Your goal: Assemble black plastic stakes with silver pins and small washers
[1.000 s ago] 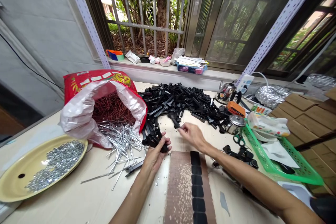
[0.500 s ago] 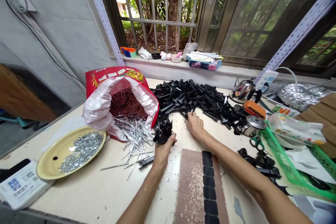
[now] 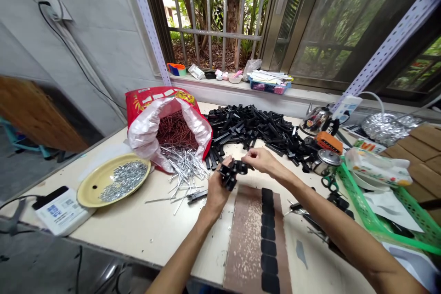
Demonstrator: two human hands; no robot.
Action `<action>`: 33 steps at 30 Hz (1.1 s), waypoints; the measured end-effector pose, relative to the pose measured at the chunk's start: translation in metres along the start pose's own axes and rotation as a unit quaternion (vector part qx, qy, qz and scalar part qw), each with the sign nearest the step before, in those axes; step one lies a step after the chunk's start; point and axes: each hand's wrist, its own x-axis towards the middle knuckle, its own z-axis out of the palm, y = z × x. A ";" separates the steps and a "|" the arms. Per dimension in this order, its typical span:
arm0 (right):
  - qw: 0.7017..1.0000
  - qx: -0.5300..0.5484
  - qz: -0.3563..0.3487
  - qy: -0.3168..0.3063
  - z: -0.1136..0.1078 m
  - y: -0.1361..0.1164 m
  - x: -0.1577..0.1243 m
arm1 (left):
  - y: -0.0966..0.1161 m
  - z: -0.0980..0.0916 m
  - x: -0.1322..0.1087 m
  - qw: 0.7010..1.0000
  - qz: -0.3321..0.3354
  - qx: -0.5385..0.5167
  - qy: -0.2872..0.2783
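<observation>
1. The left hand is clenched around a bunch of black plastic pieces, held just above the tabletop
2. The right hand pinches one black piece at the bunch's right edge; its long axis runs roughly left to right, toward the left hand
3. The black pile lies just beyond both hands, nearer the right
4. Half a second earlier the right hand lay flat at the pile's edge; now both hands meet over the brown board
</observation>
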 end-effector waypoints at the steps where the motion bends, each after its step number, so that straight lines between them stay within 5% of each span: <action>1: 0.998 0.054 0.000 -0.041 0.003 -0.007 -0.004 | 0.006 -0.001 -0.002 1.000 0.001 -0.008 -0.018; 3: 0.980 0.155 -0.021 -0.124 0.011 -0.018 -0.009 | 0.016 -0.007 -0.004 1.000 0.000 0.004 -0.020; 5: 0.967 0.186 -0.076 -0.155 0.026 -0.026 -0.010 | 0.025 -0.022 -0.003 0.999 -0.003 0.008 0.047; 9: 0.958 -0.100 -0.245 -0.110 0.079 -0.026 -0.012 | 0.047 -0.066 -0.003 0.979 -0.011 -0.119 0.166; 13: 0.910 -0.277 -0.289 -0.108 0.131 -0.023 -0.018 | 0.062 -0.102 -0.023 0.970 -0.015 -0.116 0.215; 15: 0.907 -0.287 -0.292 -0.099 0.140 -0.024 -0.020 | 0.061 -0.112 -0.036 0.966 -0.020 -0.099 0.238; 18: 0.905 -0.305 -0.288 -0.080 0.124 -0.024 -0.021 | 0.052 -0.121 -0.052 0.959 -0.046 -0.088 0.265; 21: 0.909 -0.353 -0.220 -0.004 0.089 -0.019 -0.016 | 0.040 -0.129 -0.061 0.957 -0.074 -0.080 0.267; 24: 0.882 -0.430 -0.171 0.087 0.072 -0.009 -0.010 | 0.029 -0.132 -0.065 0.961 -0.092 -0.079 0.249; 29: 0.826 -0.409 -0.383 -0.054 0.115 0.010 -0.001 | 0.019 -0.119 -0.072 0.976 -0.111 -0.081 0.170; 33: 0.805 -0.380 -0.445 -0.098 0.137 0.015 0.016 | 0.018 -0.113 -0.076 0.975 -0.147 -0.109 0.127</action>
